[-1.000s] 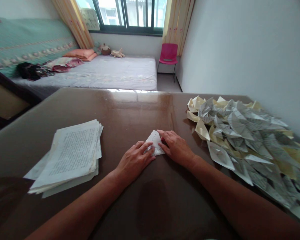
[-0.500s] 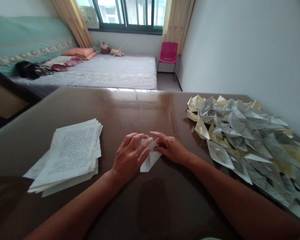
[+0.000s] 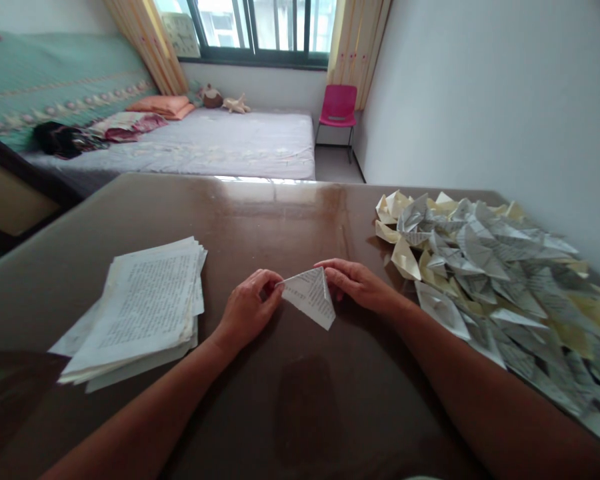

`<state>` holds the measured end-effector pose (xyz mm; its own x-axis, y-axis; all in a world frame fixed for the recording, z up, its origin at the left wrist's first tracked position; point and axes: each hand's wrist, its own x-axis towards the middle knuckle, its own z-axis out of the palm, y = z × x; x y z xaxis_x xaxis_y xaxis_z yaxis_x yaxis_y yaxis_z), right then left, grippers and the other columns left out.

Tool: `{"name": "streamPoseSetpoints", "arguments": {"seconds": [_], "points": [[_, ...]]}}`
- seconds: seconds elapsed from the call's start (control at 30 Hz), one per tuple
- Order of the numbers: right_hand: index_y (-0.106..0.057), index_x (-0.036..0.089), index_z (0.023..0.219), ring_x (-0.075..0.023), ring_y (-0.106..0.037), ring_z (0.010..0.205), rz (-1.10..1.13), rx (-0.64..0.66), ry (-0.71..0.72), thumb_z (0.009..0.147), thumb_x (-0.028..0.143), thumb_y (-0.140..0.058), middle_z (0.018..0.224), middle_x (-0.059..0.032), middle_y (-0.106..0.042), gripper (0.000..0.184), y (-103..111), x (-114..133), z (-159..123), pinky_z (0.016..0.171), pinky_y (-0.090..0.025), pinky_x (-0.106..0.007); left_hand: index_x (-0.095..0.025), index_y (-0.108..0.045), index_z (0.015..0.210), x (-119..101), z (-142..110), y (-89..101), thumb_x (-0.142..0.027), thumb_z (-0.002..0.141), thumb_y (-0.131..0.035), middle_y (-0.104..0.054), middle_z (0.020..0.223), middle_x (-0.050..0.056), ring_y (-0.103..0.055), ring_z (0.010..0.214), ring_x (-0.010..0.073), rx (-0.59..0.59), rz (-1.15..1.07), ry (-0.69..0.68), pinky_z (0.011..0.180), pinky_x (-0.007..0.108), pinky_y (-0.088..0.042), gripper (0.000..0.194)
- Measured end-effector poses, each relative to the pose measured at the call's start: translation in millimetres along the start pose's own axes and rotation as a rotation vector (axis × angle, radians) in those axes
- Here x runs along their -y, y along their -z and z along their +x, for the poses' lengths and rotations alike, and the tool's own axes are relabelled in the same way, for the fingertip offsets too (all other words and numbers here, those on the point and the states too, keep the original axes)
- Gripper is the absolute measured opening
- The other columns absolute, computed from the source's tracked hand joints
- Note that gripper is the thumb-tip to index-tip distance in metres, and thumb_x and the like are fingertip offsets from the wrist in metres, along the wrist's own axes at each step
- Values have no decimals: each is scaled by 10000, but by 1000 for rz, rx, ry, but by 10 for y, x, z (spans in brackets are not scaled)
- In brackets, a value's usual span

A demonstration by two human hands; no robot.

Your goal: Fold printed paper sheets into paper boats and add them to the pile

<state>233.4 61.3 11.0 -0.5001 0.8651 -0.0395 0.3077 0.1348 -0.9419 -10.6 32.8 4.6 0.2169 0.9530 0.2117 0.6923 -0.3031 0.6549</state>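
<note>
Between my hands is a folded piece of printed paper (image 3: 307, 297), roughly triangular, with lines of text on its faces. My left hand (image 3: 253, 303) pinches its left corner between thumb and fingers. At the upper right corner, my right hand (image 3: 357, 283) grips the paper, its thumb on top and some fingertips hidden behind the fold. The lower edge of the paper points toward me, just over the brown table (image 3: 230, 413).
A stack of printed sheets (image 3: 140, 300) lies on the table at the left. Many folded paper boats (image 3: 480, 260), white and cream, are heaped along the right side. Beyond the table are a bed (image 3: 250, 140) and a pink chair (image 3: 339, 107).
The paper has been turned and now shows a wider face. My left hand moved from over it to its left corner; my right hand shifted slightly right, onto the upper right corner.
</note>
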Motion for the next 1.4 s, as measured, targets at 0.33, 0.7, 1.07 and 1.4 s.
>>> {"name": "streamPoseSetpoints", "arguments": {"seconds": [0.33,0.7,1.07,1.4], "points": [[-590,181,1101,-107,-558,611,-251,-170,74,859,241,-565,708,21,-645,250,-153,-1,1,589,-405,-218,-257,-504,1282,-118,-60,99,-302,848,-565,-636,1092,32,-612,834,139,230,-18,-128,688,238,-496,441],[-569,198,1042,-123,-612,663,-208,-234,89,819,281,-643,836,-7,-700,249,-217,-41,93,640,-455,-235,-294,-507,1304,-102,-109,-2,-308,829,-609,-598,1148,40,-568,1058,215,364,166,-296,885,337,-491,486],[-510,214,1246,-248,-404,1316,-420,-3,415,682,339,-786,1433,-131,-404,639,-98,-82,-26,1076,-369,-405,-181,-520,1310,-56,-69,-42,-120,757,-564,-616,1153,63,-607,1022,201,230,-17,-90,917,307,-478,558],[-450,200,1319,-241,-450,1238,-580,-6,484,776,279,-682,1357,-129,-483,597,-175,-36,-67,1053,-391,-419,-148,-544,1294,-52,-60,-20,-270,843,-557,-638,1186,103,-619,1036,224,212,-91,-60,931,346,-480,468]]}}
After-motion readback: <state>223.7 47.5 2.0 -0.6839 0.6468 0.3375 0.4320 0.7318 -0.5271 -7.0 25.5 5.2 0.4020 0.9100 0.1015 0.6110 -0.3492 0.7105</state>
